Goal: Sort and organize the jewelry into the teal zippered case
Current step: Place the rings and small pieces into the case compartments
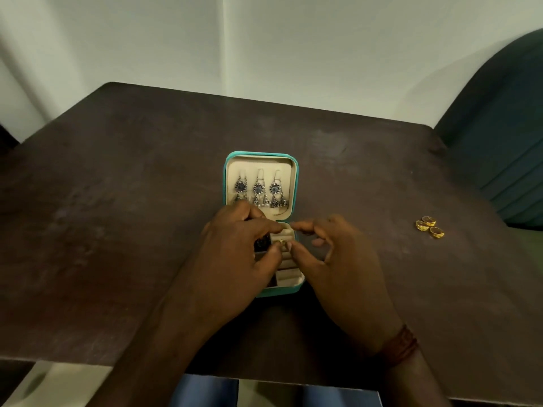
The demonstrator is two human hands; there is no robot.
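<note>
Seating the gold ring (282,243) in the ring rolls (286,277)

Working at the near middle of the desk (117,201), over the open base of the teal case (289,290). Holding the gold ring with the left hand (235,254), fingers (270,229) clamped on it, thumb against fingertip, just above the cream ring rolls along the base's right side. With the right hand (340,259) close on the right, index and thumb curled toward the same spot, tips just beside the ring; touching it or only near it, cannot tell, so gripping or not, cannot tell either.

For a clean seat, by judgement: turn the ring edge-on to the slot between two rolls, patterned face up, then press straight down until wedged. Use the right fingertips to part the rolls or steady the base rather than crowd the pinch. Let go only once snug, avoiding a slip into the dark compartment (261,244) just left of the rolls.

Farther back, keep knuckles off the three silver drop earrings (258,189) hanging in the lid (258,163). Farther still, near the right edge of the desk, take next from the three gold rings (429,227) lying clustered, well apart from the case.
</note>
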